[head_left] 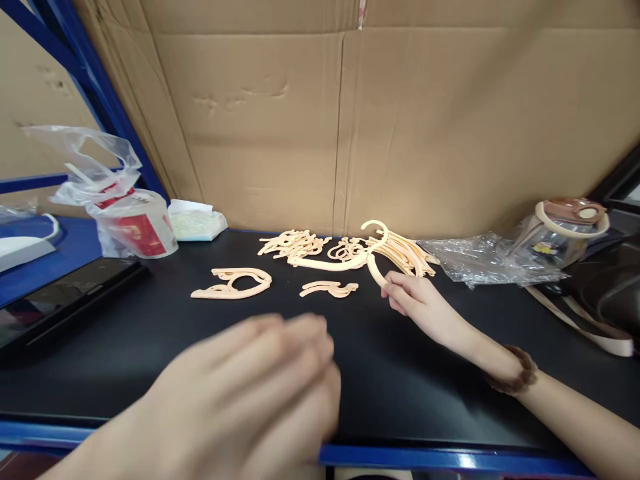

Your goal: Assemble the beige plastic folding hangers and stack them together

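My right hand (417, 303) pinches one arm of a cream plastic folding hanger (333, 265), holding it a little above the black table. The hanger's hook curls upward and its other arm stretches left. My left hand (255, 393), large and blurred in the foreground, is closed with its fingers curled; whatever is inside, if anything, is hidden. Beyond it lies a folded hanger (240, 292) at left, with a smaller pair of hanger pieces (330, 288) to its right. Behind the held hanger are a heap of hooked pieces (293, 244) and a stack of long hanger arms (403, 252).
A black phone-like device (65, 293), a bagged cup (145, 223) and a tissue pack (197, 221) stand at left. At right are crumpled clear plastic (480, 259) and a strapped bottle (560, 230). A cardboard wall (260, 120) closes off the back.
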The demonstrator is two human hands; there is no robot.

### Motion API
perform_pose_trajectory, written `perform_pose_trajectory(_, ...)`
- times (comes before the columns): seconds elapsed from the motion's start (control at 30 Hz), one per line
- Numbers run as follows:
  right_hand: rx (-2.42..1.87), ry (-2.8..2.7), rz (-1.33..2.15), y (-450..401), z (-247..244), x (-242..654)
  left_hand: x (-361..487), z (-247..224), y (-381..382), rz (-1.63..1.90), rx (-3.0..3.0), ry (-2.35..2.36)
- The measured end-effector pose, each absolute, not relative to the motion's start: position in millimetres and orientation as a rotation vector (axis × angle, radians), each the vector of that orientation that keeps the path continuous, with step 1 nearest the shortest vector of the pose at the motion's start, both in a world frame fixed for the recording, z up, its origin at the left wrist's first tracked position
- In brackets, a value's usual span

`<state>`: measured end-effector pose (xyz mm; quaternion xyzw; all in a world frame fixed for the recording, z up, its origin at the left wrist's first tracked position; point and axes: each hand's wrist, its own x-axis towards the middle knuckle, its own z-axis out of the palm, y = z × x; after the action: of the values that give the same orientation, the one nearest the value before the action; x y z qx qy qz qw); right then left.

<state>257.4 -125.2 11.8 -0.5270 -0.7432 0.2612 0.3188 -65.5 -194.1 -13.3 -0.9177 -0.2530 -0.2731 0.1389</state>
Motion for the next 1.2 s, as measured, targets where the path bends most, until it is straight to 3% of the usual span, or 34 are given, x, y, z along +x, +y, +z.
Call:
perform_pose_trajectory(0.1, -1.417, -2.018, 0.576, -124.8, 13.7, 256.6, -6.7, 51.2, -134.3, -0.708, -2.453, -0.671)
perform_pose_trajectory(0.17, -1.432, -2.027, 0.536, -122.5, 14.6, 257.8, 15.9, 62.9, -101.8, -0.682, -2.398, -0.839)
perform_pose_trajectory(0.3, -1.387, -1.872, 0.613, -113.9, 13.8, 265.9, 18.4, 41.4, -63.5, -0.599, -2.481, -0.996)
perform_pose_trajectory(0.53, -1.390, -1.802, 0.647, -109.0, 9.5, 272.5, 6.1, 20.2, -56.5, -0.780, -2.546, -0.975)
perform_pose_trajectory(0.6, -1.396, -1.819, 0.419, -112.1, 10.4, 270.0, 5.0, 17.9, -57.3, -0.808, -2.542, -0.963)
perform_pose_trajectory(0.77, -1.287, -1.939, -0.570, -123.8, 16.6, 259.6, 10.8, 12.1, -63.1, -0.861, -2.583, -0.891)
perform_pose_trajectory(0.83, -1.200, -2.079, -0.718, -128.2, 17.3, 253.9, 16.8, 11.1, -70.1, -0.870, -2.620, -0.817)
perform_pose_trajectory(1.0, -1.032, -2.417, -0.493, -130.8, 9.9, 245.7, 27.7, 8.1, -85.6, -0.880, -2.754, -0.700)
perform_pose_trajectory(1.2, -1.294, -2.432, -0.396, -121.8, 6.5, 255.7, 19.5, -5.9, -69.0, -0.758, -2.935, -1.035)
